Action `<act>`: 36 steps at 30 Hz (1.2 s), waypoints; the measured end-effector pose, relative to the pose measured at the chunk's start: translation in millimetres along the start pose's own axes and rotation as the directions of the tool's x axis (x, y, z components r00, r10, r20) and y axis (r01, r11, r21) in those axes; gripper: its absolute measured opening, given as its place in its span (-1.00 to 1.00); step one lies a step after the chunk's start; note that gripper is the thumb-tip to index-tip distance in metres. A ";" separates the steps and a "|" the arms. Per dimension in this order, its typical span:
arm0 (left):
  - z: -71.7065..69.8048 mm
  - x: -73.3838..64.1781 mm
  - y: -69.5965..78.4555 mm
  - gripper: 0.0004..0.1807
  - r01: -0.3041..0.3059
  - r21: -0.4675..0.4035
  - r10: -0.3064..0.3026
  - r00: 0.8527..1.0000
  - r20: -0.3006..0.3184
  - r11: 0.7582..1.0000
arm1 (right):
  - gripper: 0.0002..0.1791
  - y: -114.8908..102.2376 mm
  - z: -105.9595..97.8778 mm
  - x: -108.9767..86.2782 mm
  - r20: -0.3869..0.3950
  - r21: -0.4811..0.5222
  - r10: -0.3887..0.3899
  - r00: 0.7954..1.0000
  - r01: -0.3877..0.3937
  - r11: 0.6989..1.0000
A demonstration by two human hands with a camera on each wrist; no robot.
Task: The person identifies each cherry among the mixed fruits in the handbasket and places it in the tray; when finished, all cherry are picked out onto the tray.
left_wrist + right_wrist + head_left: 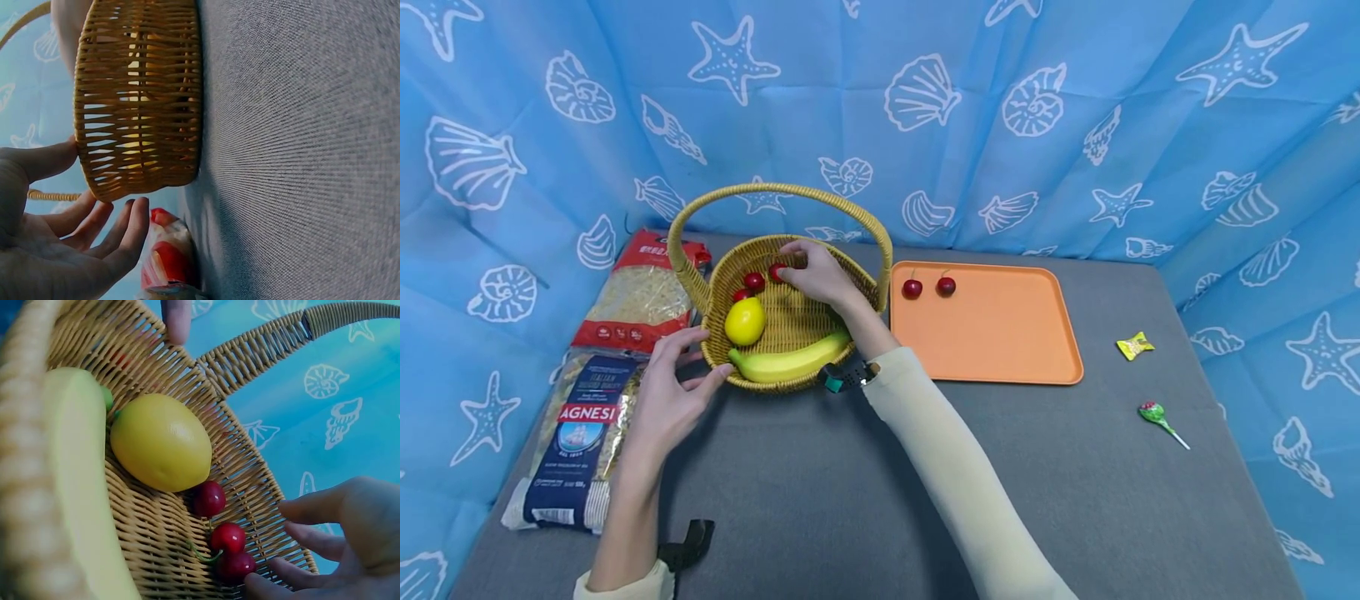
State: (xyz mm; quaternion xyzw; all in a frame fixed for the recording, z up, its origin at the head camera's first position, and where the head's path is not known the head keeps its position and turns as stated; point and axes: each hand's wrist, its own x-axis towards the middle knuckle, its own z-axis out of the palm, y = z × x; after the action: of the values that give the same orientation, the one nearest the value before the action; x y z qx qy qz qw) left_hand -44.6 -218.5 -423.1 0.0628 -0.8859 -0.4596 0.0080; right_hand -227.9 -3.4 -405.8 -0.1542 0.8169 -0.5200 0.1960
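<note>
A wicker basket (790, 242) with a tall handle holds a banana (790, 360), a lemon (746, 322) and three cherries (227, 539). My left hand (673, 392) holds the basket's left front rim, thumb at the front and fingertips round the side, as the left wrist view also shows. Inside the basket's far side is my right hand (820, 273), its fingers spread and a fingertip right at the cherry nearest it (235, 567). That cherry lies against another one, beside the wicker wall.
Right of the basket is an orange tray (1000, 333) bearing two cherries (928, 287). Further right lie a yellow wrapped candy (1135, 346) and a lollipop (1161, 423). A red-trimmed bag (640, 292) and an Agnesi pasta bag (580, 437) lie at the left. Blue curtain (850, 108) surrounds the table.
</note>
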 end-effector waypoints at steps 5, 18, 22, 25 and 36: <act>0.5 0.6 0.8 -0.28 0.000 -0.003 0.000 1.000 -0.001 1.000 | -0.53 0.2 6.9 4.7 0.074 -0.027 0.041 0.996 -0.039 0.999; -0.1 0.6 3.1 -0.28 0.016 -0.010 -0.016 1.000 0.013 1.000 | -0.54 3.0 21.9 5.5 0.075 -0.047 0.116 0.990 -0.113 0.993; -0.1 0.5 3.0 -0.28 0.019 -0.017 -0.019 1.000 0.006 1.000 | -0.53 4.7 23.5 4.1 0.066 0.017 0.123 0.990 -0.124 0.992; 0.1 0.5 3.0 -0.27 0.022 -0.024 -0.022 1.000 0.003 0.999 | -0.52 6.3 24.2 3.2 0.062 0.057 0.120 0.991 -0.124 0.991; 0.2 -0.8 2.3 -0.28 0.012 -0.017 -0.012 1.000 0.002 1.000 | -0.64 4.0 29.9 -0.9 -0.078 0.031 0.115 0.990 -0.112 0.993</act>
State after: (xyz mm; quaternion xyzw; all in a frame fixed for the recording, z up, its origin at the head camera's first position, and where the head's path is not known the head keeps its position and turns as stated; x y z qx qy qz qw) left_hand -44.1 -217.0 -421.3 0.0677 -0.8815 -0.4672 0.0052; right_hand -212.9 -24.9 -420.8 -0.0840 0.8247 -0.5244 0.1944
